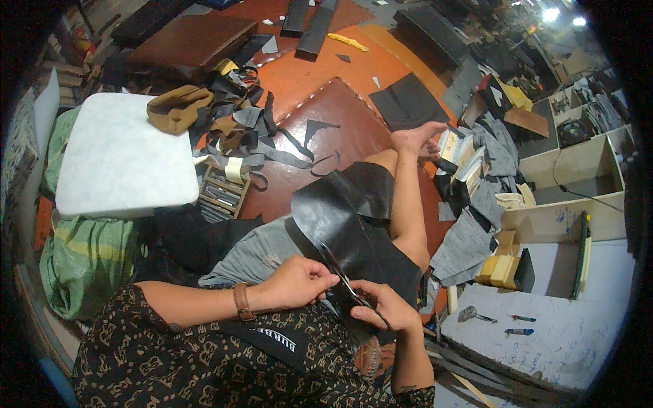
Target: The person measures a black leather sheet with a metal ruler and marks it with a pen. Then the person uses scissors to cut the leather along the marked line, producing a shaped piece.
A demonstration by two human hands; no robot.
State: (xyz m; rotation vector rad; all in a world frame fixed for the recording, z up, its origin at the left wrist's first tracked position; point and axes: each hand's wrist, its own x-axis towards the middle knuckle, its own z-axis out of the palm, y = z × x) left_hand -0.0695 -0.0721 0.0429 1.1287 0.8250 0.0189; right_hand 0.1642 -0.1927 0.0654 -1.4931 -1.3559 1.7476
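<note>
Since both hands sat close together over the lap, the head view, sole view on file, was listed as follows.

Item 1: scissors (347,283), qty 1, dk. handles. Loc.: betw. the hands, at the near side of the leather. R hand (386,309) had them, fingers curled round the handle loops. Long axis ran diag., lower R to upper L; tips pointed fwd & a little L, away from the wearer. Blades looked narrow-set; exact gap unclear.

Item 2: L hand (294,280), brn. wrist strap (243,301). Fingertips drawn into a narrow pinch, just beside the blades on their L side; whether anything was caught betw. them, can't tell. L fingertips lay nearer the cutting edges than R fingers did; that closeness seemed the key relation.

Item 3: leather sheet (354,231), blk, smooth, poss. 2 pcs overlapped. Loc.: draped over lap & legs; from L fingertips, it lay fwd & R. Curved edge faced L; long axis hard to fix, given folds. Blade tips overlapped it in view; touching or apart, can't tell.

Item 4, surrounds: tool rack (223,190) fwd-L, misc. scraps (255,117) beyond; white pad (126,153) farther L.
</note>
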